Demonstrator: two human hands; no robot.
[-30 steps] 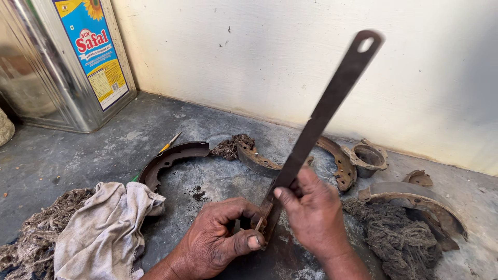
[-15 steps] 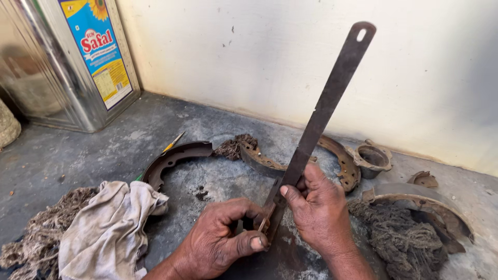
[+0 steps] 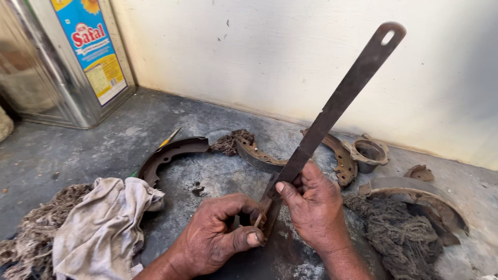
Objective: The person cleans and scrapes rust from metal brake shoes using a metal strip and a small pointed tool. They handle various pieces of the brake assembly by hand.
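The right hand grips the lower part of a long flat metal bar, which stands tilted on the floor. The left hand pinches something small at the bar's foot — too hidden to identify — near a curved brake shoe.

we have only one view: the head camera looks down and forward, close above the left hand and right hand, facing the wall.
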